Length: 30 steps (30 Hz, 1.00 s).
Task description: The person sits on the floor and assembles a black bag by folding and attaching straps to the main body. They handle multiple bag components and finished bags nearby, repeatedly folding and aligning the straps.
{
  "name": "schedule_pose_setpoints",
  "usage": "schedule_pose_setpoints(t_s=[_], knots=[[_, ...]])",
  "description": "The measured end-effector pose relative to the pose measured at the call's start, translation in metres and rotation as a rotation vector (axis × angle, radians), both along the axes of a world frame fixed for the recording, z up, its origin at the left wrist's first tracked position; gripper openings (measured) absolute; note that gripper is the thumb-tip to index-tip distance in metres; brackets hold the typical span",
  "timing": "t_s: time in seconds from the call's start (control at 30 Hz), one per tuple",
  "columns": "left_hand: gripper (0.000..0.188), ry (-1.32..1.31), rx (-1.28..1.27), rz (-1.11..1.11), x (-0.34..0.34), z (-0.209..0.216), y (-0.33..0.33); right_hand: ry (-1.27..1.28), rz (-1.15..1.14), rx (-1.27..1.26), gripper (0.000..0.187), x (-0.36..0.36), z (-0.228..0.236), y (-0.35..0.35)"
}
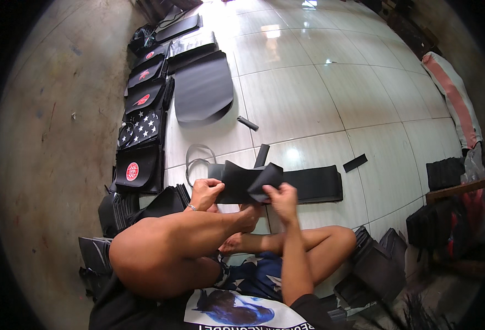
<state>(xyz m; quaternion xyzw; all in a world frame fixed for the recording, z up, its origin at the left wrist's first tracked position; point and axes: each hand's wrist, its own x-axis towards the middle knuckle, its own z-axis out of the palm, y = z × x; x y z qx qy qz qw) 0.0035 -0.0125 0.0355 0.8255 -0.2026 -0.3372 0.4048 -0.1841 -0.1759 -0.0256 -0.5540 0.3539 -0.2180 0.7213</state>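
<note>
A black flexible sheet (236,186), which looks like leather or vinyl, is held up in front of my feet. My left hand (205,193) pinches its left edge between thumb and fingers. At the other end my right hand (284,202) grips a corner, and the sheet bends up and over there. Under and to the right of it lies a stack of long black strips (315,184) on the floor. A narrow black strip (262,155) pokes out just beyond the sheet. Close to my left hand, a thin grey strap (200,147) lies in a loop.
Along the left wall runs a row of black flaps (140,168), some with red emblems, one star-patterned piece (146,127) among them. Large rounded black sheets (204,88) lie beside it. Small black scraps (355,163) dot the tiles. More black pieces (377,267) are piled at lower right.
</note>
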Motion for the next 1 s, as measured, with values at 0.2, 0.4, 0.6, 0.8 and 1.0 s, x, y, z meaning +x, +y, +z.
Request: schedule_pose_setpoints(t_s=[0.2, 0.4, 0.6, 0.8, 1.0], knots=[[0.023, 0.063, -0.048, 0.048, -0.002, 0.004, -0.002, 0.848, -1.093, -1.074, 0.026, -0.132, -0.027, -0.129], [0.024, 0.131, -0.063, 0.055, 0.003, -0.002, 0.008, 0.055, -0.091, -0.417, 0.044, 0.006, 0.037, 0.024], [0.027, 0.148, -0.082, -0.049, -0.006, 0.012, -0.003, -0.050, -0.131, -0.512, 0.035, 0.036, 0.012, 0.071], [0.024, 0.149, -0.125, 0.000, -0.007, 0.007, 0.000, 0.262, -0.666, -0.603, 0.017, -0.052, -0.014, -0.043], [0.025, 0.153, -0.083, -0.095, -0.010, 0.000, 0.003, 0.127, -0.505, -0.539, 0.024, -0.005, 0.010, -0.003]])
